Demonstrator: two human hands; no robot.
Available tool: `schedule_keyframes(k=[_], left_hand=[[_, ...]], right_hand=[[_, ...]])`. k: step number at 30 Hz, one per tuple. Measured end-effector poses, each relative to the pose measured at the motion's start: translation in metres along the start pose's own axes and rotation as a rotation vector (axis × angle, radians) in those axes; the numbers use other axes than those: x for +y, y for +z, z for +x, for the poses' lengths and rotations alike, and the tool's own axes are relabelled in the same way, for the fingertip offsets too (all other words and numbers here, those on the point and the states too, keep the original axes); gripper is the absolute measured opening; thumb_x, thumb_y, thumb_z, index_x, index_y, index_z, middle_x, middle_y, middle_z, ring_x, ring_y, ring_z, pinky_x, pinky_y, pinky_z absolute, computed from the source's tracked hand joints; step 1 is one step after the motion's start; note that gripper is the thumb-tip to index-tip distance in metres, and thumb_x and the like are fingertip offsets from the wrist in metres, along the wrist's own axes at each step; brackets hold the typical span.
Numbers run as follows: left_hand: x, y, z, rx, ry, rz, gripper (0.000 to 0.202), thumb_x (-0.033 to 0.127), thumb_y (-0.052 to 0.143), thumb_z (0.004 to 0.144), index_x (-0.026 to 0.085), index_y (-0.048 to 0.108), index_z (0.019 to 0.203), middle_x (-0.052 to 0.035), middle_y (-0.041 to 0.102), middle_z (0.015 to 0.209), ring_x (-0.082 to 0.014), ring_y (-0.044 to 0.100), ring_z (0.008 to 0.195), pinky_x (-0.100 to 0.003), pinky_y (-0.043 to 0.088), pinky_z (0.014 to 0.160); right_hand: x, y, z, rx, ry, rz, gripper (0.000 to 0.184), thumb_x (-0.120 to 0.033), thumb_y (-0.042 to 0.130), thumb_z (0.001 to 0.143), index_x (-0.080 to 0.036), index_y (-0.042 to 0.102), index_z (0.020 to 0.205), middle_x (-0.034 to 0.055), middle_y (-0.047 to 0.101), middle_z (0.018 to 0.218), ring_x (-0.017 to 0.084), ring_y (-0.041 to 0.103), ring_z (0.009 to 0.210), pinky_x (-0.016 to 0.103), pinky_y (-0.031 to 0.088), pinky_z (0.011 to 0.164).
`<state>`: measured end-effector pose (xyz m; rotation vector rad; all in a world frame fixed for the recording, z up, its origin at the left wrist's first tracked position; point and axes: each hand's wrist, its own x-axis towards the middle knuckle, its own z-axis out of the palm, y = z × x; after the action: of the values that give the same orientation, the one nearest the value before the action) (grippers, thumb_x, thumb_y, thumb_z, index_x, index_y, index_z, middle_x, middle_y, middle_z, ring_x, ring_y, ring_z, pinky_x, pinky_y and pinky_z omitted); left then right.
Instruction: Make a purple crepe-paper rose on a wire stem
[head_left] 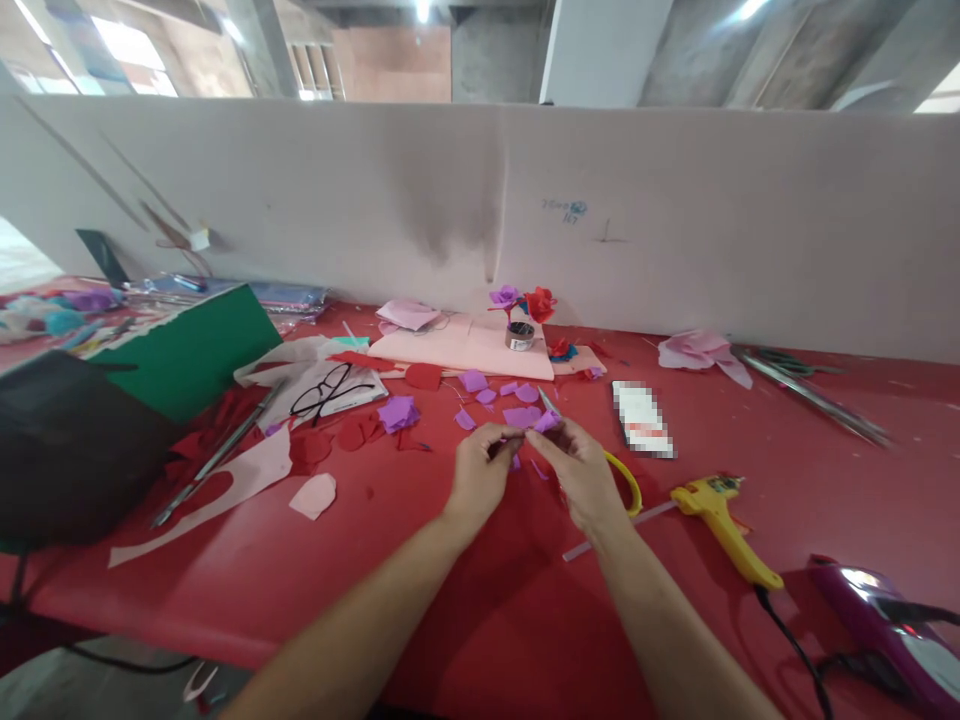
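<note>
My left hand (pixel 481 468) and my right hand (pixel 583 474) meet above the table with thumbs and forefingers pinched together. Between their fingertips is a purple crepe-paper petal (pixel 549 421), partly rolled or folded; its lower part is hidden by the fingers. Beneath my right hand lie scissors with a yellow handle (pixel 631 484), one blade showing beyond the knuckles. Loose purple petals (pixel 523 393) are scattered just past the fingertips, and a stack of purple pieces (pixel 399 413) sits to the left.
A yellow glue gun (pixel 718 520) with a cord and a phone (pixel 643 420) lie on the right. Behind stand paper flowers (pixel 540 303) by a tape roll (pixel 519 336). Eyeglasses (pixel 330 392), red scraps (pixel 358 432) and a green board (pixel 191 350) are left. A white partition (pixel 337 200) borders the back.
</note>
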<state>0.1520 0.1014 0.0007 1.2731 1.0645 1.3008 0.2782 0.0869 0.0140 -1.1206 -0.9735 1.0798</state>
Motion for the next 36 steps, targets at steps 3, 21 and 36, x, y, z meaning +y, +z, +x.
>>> schedule_keyframes(k=[3,21,36], left_hand=[[0.007,0.001,-0.002,-0.049,-0.163,-0.176,0.011,0.019,0.067,0.069,0.017,0.073,0.078,-0.0001,0.063,0.066,-0.0085,0.045,0.056,-0.023,0.037,0.057],[0.019,-0.003,-0.003,-0.207,-0.361,-0.559,0.025,0.025,0.084,0.053,0.014,0.07,0.071,0.0026,0.056,0.058,-0.0043,0.043,0.051,-0.018,0.033,0.052],[0.013,-0.003,-0.005,-0.231,-0.158,-0.401,0.011,0.025,0.078,0.064,0.018,0.071,0.07,-0.0007,0.065,0.068,-0.0104,0.054,0.065,-0.025,0.043,0.068]], right_hand=[[0.0,-0.006,-0.001,-0.057,-0.012,-0.034,0.022,-0.034,0.077,0.069,-0.02,0.066,0.082,-0.0003,0.066,0.081,0.016,0.059,0.079,0.03,0.047,0.08],[-0.011,-0.009,-0.007,-0.109,-0.086,-0.026,0.02,-0.035,0.079,0.067,-0.021,0.07,0.078,0.0003,0.066,0.078,0.017,0.06,0.077,0.033,0.05,0.078],[-0.021,-0.012,-0.014,-0.174,-0.327,-0.127,0.007,-0.029,0.077,0.07,-0.026,0.073,0.076,0.0028,0.063,0.084,0.018,0.059,0.078,0.032,0.052,0.071]])
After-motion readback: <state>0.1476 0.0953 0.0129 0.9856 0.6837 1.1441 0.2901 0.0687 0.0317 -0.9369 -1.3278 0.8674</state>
